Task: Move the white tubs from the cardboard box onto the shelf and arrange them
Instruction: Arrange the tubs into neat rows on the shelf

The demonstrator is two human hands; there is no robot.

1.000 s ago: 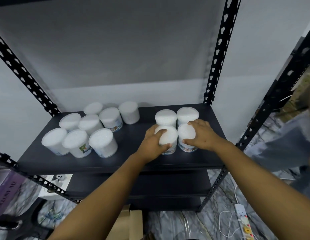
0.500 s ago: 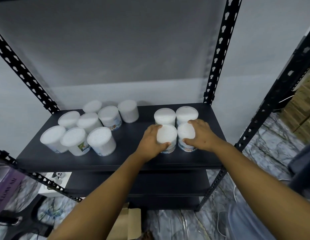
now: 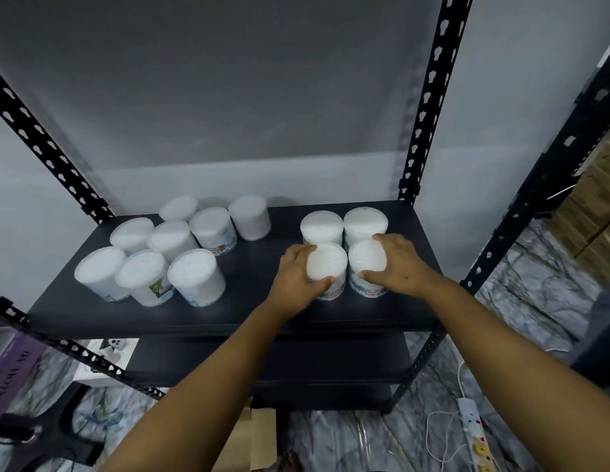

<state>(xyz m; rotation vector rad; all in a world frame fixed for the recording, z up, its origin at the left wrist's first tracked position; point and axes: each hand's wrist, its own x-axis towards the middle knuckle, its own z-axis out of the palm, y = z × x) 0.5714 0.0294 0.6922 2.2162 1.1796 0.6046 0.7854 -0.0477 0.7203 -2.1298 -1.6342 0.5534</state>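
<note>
On the black shelf [image 3: 249,315] two white tubs stand at the front right, side by side and upright. My left hand [image 3: 293,277] wraps the left front tub [image 3: 327,264]. My right hand [image 3: 402,264] wraps the right front tub [image 3: 366,257]. Directly behind them stand two more white tubs [image 3: 321,226], [image 3: 365,221], forming a tight square of four. A looser cluster of several white tubs [image 3: 174,247] fills the shelf's left half. A corner of the cardboard box [image 3: 259,434] shows below, between my forearms.
Black perforated uprights [image 3: 429,97] frame the shelf at the back and sides. A lower black shelf [image 3: 297,366] sits beneath. A white power strip [image 3: 473,434] with cable lies on the marble floor at the right. Stacked cardboard cartons [image 3: 593,212] stand far right.
Both hands stay on the two front tubs, which sit slightly closer to the back pair. The view has shifted a little; the person at the right edge has left view.
</note>
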